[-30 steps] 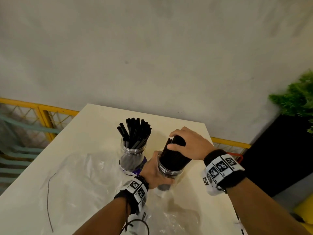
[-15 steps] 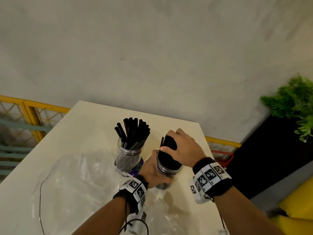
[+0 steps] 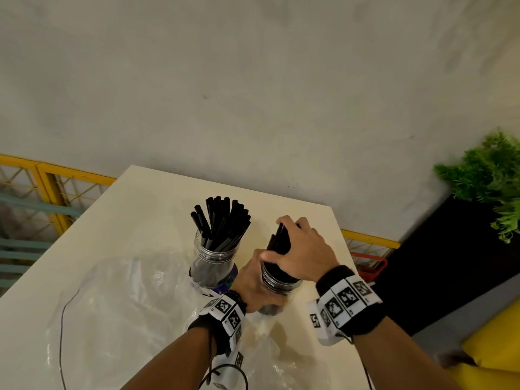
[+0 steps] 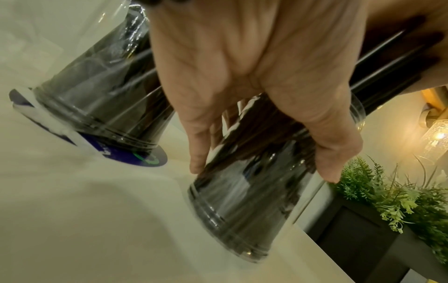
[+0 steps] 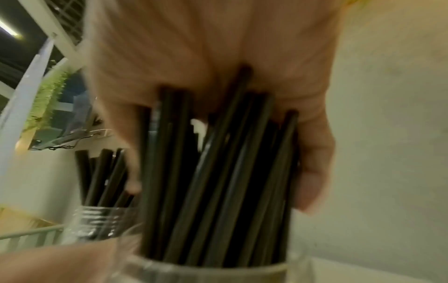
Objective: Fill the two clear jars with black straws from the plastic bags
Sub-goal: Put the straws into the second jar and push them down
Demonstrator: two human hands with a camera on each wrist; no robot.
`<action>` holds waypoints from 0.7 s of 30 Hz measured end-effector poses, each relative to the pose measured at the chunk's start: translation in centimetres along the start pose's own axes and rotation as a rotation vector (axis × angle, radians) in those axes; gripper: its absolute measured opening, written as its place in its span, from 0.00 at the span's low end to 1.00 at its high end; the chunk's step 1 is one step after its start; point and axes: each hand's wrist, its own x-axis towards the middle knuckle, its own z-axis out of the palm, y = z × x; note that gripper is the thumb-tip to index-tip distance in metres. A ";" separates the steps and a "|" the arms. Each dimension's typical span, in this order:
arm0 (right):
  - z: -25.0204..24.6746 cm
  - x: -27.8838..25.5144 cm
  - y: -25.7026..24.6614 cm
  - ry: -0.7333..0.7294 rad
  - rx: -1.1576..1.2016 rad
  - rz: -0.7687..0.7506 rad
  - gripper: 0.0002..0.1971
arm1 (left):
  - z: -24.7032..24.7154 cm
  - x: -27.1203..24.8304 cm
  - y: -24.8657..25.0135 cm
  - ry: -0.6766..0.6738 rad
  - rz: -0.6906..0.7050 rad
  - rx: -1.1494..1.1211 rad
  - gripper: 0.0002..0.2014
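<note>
You stand at a pale counter [image 3: 118,243] set against a plain grey wall. Crumpled clear plastic bags [image 3: 112,311] lie flat on its near side, under and around your wrists. Two clear jars stand side by side past the bags. The far jar [image 3: 213,266] stands alone on a blue disc [image 4: 135,157], its black straws [image 3: 222,220] fanned out above the rim.

The near jar [image 3: 277,285] sits close to the counter's right edge. Your left hand [image 3: 253,282] wraps its side, thumb and fingers curled round the clear wall. Your right hand [image 3: 298,251] clasps a bundle of straws [image 5: 218,172] from above, fingers curled about their tops, their lower ends already inside the jar.

This looks like the last step: seating the second bundle. To do it well, keep the left hand firm so the jar cannot slide toward the edge, and keep the jar's base flat on the counter. Press down evenly on the straw tops until the ends reach the bottom, then loosen the fingers gently so the straws spread without any springing out.

Several things are hard to make out. The right wrist view is blurred by motion. Your hands hide most of the near jar from above, so whether its base lies fully flat is unclear; the left wrist view suggests a tilt but is distorted. Whether any straws remain in the bags cannot be seen.
</note>
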 end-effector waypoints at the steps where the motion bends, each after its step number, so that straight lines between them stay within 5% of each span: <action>1: 0.2 0.4 -0.1 0.061 -0.019 -0.015 0.27 | 0.0 0.0 0.0 0.002 0.002 0.000 0.48; 4: -1.2 1.5 1.5 0.144 0.109 -0.093 0.15 | -0.2 0.2 -0.1 0.002 0.019 0.014 0.49; 8: -3.0 1.7 3.5 -0.080 0.113 -0.233 0.10 | -0.1 0.4 -0.2 0.000 0.019 0.031 0.49; 13: -5.8 0.8 3.4 0.072 0.258 -0.138 0.13 | 0.1 0.5 -0.8 0.024 -0.017 -0.066 0.47; 15: -5.6 0.3 2.6 0.062 0.238 -0.088 0.21 | 0.3 0.7 -0.8 0.023 -0.023 -0.068 0.47; 18: -3.6 -1.0 0.5 -0.105 0.100 0.044 0.49 | 0.4 0.6 -0.5 0.029 -0.021 -0.029 0.47; 21: 0.3 -1.6 -1.3 -0.010 -0.116 0.087 0.49 | 0.6 0.4 -0.3 -0.008 0.024 -0.033 0.39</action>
